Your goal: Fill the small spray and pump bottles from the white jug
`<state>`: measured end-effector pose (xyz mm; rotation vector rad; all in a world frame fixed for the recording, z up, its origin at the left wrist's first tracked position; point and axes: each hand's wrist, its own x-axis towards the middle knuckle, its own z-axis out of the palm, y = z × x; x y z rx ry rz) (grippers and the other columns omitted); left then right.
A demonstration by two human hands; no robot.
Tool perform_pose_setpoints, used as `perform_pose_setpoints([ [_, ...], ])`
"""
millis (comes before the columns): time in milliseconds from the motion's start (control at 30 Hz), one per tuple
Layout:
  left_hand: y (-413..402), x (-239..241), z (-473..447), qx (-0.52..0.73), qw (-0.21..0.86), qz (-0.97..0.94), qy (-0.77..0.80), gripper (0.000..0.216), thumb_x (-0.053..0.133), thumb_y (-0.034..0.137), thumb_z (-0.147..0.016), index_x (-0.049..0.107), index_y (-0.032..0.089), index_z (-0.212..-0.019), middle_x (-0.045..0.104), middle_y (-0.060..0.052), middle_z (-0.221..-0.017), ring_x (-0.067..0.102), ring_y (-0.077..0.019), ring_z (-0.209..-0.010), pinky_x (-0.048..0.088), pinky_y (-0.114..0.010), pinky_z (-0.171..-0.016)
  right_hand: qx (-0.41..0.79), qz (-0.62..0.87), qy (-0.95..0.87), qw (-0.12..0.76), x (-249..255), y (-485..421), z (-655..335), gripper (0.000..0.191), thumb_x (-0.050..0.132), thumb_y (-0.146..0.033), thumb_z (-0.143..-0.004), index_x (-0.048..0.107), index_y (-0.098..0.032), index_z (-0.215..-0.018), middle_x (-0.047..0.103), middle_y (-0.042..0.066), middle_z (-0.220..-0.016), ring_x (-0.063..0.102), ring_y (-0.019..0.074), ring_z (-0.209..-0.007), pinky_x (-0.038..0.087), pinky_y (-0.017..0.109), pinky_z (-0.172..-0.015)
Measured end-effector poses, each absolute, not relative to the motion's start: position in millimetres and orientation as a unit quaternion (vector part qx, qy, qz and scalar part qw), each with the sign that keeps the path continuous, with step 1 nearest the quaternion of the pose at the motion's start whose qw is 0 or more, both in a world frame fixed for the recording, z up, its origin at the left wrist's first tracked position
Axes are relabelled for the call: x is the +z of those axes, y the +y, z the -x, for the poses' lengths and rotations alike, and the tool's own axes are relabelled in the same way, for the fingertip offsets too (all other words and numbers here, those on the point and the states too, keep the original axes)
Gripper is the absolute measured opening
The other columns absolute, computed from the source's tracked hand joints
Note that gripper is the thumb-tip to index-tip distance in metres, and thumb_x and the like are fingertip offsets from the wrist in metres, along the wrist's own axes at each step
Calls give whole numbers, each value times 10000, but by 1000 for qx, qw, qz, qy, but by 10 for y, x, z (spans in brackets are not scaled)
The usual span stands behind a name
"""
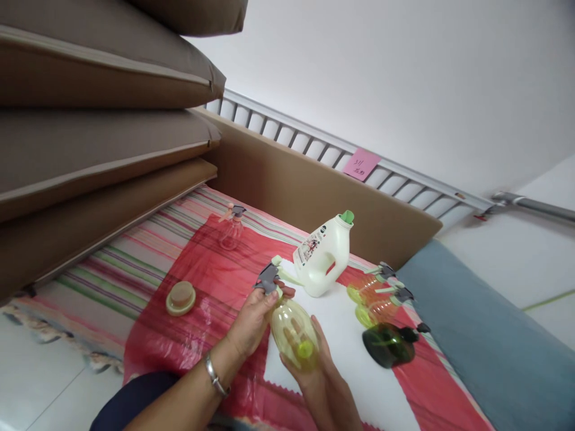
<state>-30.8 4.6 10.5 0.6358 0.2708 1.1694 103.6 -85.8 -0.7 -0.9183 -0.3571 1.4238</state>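
I hold a yellow-green see-through spray bottle (293,330) in both hands over a red plastic sheet (211,281). My left hand (255,317), with a metal bracelet on the wrist, is closed round the bottle's neck just below its grey trigger head (268,278). My right hand (321,371) cups the bottle's base from below, fingers wrapped round it. Just beyond the trigger head stands a white detergent jug with a green cap (322,254).
A pink spray bottle (231,227) stands at the back left. A round beige lid (181,297) lies on the left. Two orange-green spray bottles (375,296) and a dark green one (389,344) lie at right. Brown cushions (90,120), a cardboard panel (314,191), a blue cushion (485,341).
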Motion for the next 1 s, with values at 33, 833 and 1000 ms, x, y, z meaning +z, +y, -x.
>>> perform_pose_setpoints([
  [33, 47, 105, 302, 540, 779, -293, 123, 265, 639, 362, -762, 624, 138, -904, 677, -94, -936, 591, -230, -933, 392, -343, -855, 640, 399, -148, 640, 0, -863, -1043, 589, 661, -519, -677, 479, -357, -1214, 568, 44, -1246, 524, 258, -1112, 441, 438, -847],
  [833, 139, 93, 275, 566, 803, -167, 87, 121, 666, 247, -757, 608, 164, -822, 686, -27, -886, 628, -183, -910, 433, -353, -903, 481, 521, -272, 650, -106, -906, -1021, 745, 792, -324, -548, 438, -315, -1203, 524, 87, -1253, 514, 305, -1108, 397, 489, -906],
  [1000, 229, 111, 372, 602, 783, -131, 87, 73, 658, 214, -749, 621, 152, -753, 690, -49, -866, 633, -200, -918, 471, -344, -858, 542, 484, -225, 649, -230, -1002, -1289, 641, 750, -386, -598, 493, -306, -1179, 582, 97, -1211, 572, 311, -1045, 455, 456, -817],
])
